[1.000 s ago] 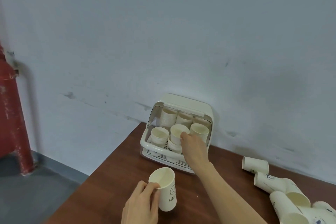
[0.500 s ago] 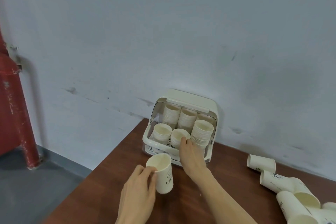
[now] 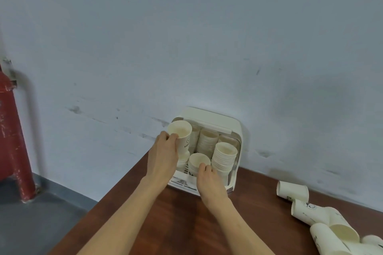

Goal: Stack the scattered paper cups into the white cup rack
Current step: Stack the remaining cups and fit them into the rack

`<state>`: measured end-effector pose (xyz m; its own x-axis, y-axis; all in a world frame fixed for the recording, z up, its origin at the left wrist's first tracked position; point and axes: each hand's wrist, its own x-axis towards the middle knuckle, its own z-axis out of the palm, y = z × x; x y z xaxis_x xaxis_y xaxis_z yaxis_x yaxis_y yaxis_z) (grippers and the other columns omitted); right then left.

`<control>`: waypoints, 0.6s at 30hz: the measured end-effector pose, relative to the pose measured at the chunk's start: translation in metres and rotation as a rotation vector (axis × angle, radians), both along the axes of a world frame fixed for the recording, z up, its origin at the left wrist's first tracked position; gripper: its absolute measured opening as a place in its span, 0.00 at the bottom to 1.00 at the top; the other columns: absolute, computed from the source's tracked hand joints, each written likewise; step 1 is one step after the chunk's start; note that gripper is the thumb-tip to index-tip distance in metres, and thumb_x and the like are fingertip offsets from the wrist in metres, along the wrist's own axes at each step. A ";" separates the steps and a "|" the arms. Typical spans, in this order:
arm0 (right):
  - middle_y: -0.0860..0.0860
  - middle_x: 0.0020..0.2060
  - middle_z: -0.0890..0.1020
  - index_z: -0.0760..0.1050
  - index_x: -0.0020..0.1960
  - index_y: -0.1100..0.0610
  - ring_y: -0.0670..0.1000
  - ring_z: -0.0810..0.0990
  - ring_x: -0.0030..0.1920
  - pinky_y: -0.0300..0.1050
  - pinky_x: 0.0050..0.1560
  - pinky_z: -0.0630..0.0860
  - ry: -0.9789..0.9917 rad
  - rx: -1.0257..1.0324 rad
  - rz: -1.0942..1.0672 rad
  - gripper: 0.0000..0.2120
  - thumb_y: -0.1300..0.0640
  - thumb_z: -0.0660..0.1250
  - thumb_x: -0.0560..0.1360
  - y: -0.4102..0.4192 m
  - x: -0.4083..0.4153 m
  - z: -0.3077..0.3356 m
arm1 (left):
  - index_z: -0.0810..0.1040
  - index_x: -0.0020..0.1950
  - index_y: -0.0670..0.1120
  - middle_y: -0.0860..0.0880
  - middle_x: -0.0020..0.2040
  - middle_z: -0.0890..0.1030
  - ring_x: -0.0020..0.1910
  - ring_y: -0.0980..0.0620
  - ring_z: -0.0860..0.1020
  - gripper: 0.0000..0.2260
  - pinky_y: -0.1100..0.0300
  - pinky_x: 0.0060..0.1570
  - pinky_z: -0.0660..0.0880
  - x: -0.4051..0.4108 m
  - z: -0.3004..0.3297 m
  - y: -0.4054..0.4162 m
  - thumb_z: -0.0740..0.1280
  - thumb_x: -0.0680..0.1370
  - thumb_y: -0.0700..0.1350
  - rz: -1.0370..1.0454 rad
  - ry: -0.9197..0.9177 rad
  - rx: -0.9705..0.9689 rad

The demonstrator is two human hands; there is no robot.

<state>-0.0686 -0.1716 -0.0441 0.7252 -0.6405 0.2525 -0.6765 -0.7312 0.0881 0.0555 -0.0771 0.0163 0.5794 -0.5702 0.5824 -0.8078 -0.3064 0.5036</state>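
Observation:
The white cup rack [image 3: 233, 182] stands against the wall at the table's far edge, its lid up, with several stacks of paper cups inside. My left hand [image 3: 163, 155] holds one paper cup [image 3: 182, 136] upright above the rack's left side. My right hand [image 3: 209, 180] rests on the rack's front, its fingers gripping the rim of the front middle cup stack [image 3: 198, 162]. A taller stack [image 3: 224, 158] stands at the front right of the rack.
Several loose paper cups [image 3: 323, 219] lie on their sides on the brown table [image 3: 182, 223] at the right. A red pipe [image 3: 12, 141] stands on the floor at the left. The wall rises right behind the rack.
My left hand has lifted its cup from low over the table up over the rack's left side. My right hand stays at the front middle stack.

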 end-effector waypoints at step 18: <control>0.55 0.28 0.77 0.78 0.37 0.61 0.53 0.75 0.26 0.43 0.25 0.72 -0.034 -0.074 -0.062 0.16 0.67 0.75 0.50 -0.006 0.010 -0.017 | 0.72 0.62 0.44 0.43 0.62 0.71 0.60 0.45 0.72 0.16 0.55 0.50 0.73 0.008 -0.023 -0.024 0.61 0.75 0.33 0.004 -0.258 0.574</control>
<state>-0.0585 -0.1773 -0.0614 0.6747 -0.6627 0.3249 -0.7239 -0.6800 0.1164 0.0636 -0.1012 -0.0062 0.4639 -0.8317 0.3050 -0.8796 -0.4735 0.0468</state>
